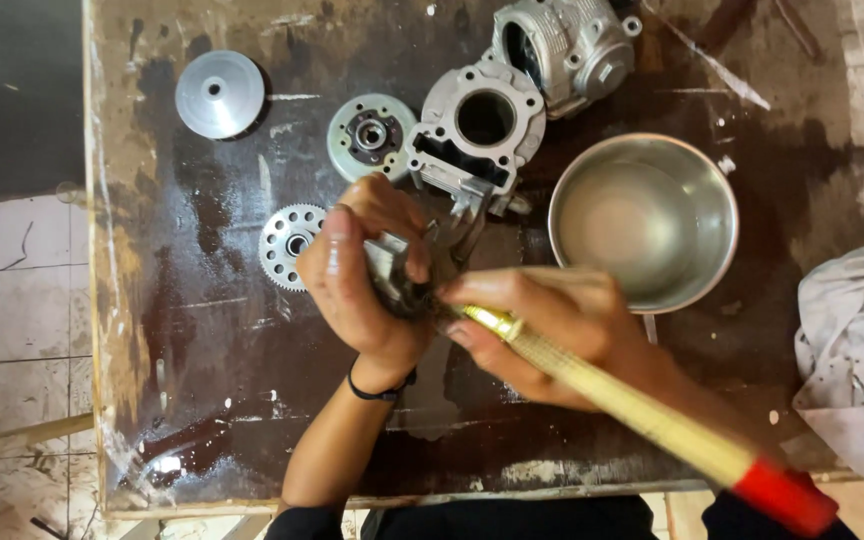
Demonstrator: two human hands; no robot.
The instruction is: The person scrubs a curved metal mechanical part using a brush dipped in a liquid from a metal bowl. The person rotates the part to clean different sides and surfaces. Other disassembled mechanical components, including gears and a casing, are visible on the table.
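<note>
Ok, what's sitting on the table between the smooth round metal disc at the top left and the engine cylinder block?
In the head view, a round hub with a bearing centre lies between the smooth disc and the cylinder block, close beside the block.

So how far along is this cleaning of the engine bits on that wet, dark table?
Laid out, apart from the hands: a smooth silver disc, a round hub plate, a toothed silver gear and two grey cast engine blocks. In hand: the left hand grips a small grey metal part, and the right hand works a yellow, red-ended paintbrush on it. Which parts are finished, I cannot tell.
</note>
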